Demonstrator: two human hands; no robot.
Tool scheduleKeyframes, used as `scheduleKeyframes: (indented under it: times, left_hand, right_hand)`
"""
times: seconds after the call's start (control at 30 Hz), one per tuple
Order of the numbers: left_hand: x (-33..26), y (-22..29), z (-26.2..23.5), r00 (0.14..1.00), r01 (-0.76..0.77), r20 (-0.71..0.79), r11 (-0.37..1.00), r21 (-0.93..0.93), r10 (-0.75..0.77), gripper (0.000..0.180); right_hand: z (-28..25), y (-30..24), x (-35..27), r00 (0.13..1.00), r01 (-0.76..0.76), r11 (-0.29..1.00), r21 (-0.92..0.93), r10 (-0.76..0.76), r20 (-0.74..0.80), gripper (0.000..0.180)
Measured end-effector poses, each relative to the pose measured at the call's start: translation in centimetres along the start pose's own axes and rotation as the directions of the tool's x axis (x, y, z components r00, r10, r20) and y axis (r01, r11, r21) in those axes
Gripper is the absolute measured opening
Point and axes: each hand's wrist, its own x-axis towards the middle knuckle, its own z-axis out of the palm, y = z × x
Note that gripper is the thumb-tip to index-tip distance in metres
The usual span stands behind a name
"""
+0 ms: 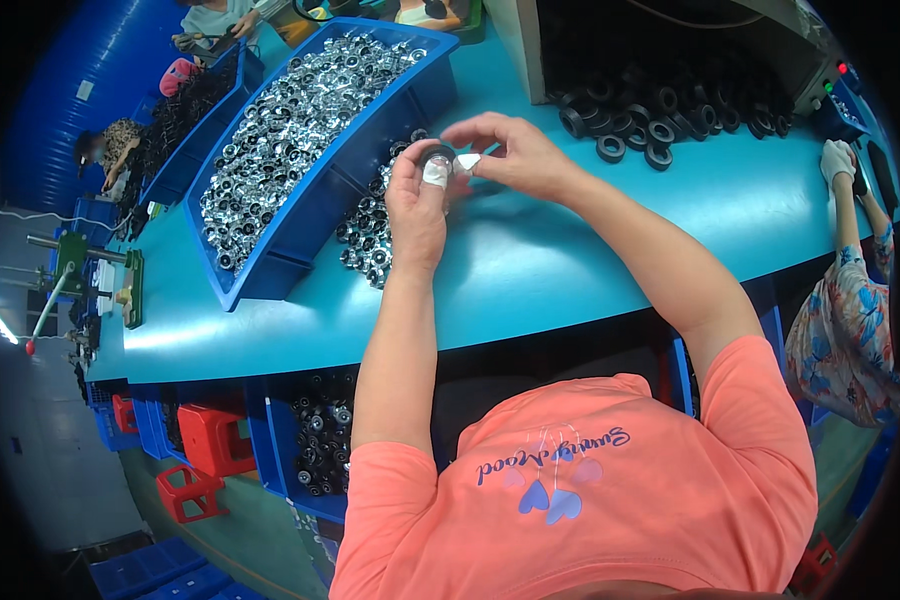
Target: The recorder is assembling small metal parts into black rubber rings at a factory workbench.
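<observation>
Turquoise worktop (570, 250) curves across in front of me, with a long blue bin (315, 200) on its left part, full of shiny silver metal wheels with dark centres. More of these small wheels lie in a loose heap (368, 235) on the worktop, just beside the bin's right wall. Farther back on the right, a pile of black rubber rings (660, 115) spreads out under a dark machine opening.

My left hand (415, 205) is raised over the loose heap, its fingers (435, 172) closed around a small black ring (436, 153) at their tips; white tape wraps one fingertip. My right hand (515, 150) meets it from the right, thumb and forefinger pinched on the same ring, another taped fingertip touching it. Both hands hold the ring above the worktop, near the bin's corner.

At the far right edge, another person's white-gloved hand (838, 160) rests on the worktop. Other people sit at the far left end.
</observation>
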Motion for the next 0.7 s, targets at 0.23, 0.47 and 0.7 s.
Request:
scheduleKeyframes:
  times: [0.23, 0.47, 0.7]
  left_hand:
    - [-0.1, -0.2, -0.5, 0.996, -0.074, -0.039, 0.982, 0.175, 0.082, 0.020]
    - [-0.6, -0.3, 0.3, 0.977, -0.129, -0.122, 0.939, 0.320, 0.176, 0.016]
    - [-0.3, 0.1, 0.1, 0.995, -0.071, -0.053, 0.977, 0.201, 0.083, 0.024]
  right_hand:
    - [1.2, -0.7, -1.1, 0.999, -0.033, 0.998, 0.059, 0.033, 0.009, 0.030]
    - [2.2, -1.4, -1.8, 0.995, 0.061, 0.988, -0.141, -0.072, -0.074, 0.024]
    - [1.5, -0.2, -0.7, 0.993, -0.007, 0.999, -0.038, 0.002, -0.122, 0.027]
